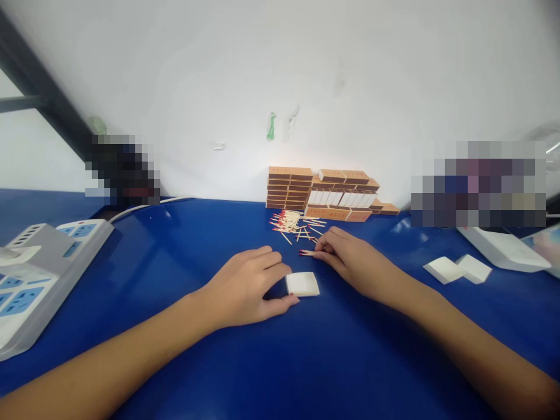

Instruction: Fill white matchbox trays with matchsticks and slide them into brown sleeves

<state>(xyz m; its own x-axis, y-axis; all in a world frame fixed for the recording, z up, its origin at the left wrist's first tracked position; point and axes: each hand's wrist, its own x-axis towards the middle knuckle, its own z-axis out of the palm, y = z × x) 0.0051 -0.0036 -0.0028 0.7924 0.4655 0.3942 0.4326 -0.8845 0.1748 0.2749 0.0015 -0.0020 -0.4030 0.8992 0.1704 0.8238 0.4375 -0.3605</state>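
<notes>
A small white matchbox tray [305, 283] lies on the blue table. Thumb and fingers of my left hand [247, 283] are at its left end, gripping it; a speck of red shows at its near left corner. Just beyond it, my right hand [343, 254] pinches a couple of matches [307, 253], their dark red heads pointing left. A loose heap of red-headed matches [289, 220] is spread behind, with several stray ones near my right fingertips.
Stacked brown matchboxes [291, 188] stand against the white wall, with a row of white trays [343, 198] among them. Two white pieces [466, 268] lie at the right. A large power strip [48, 268] sits at the left, its white cable [149, 205] running behind.
</notes>
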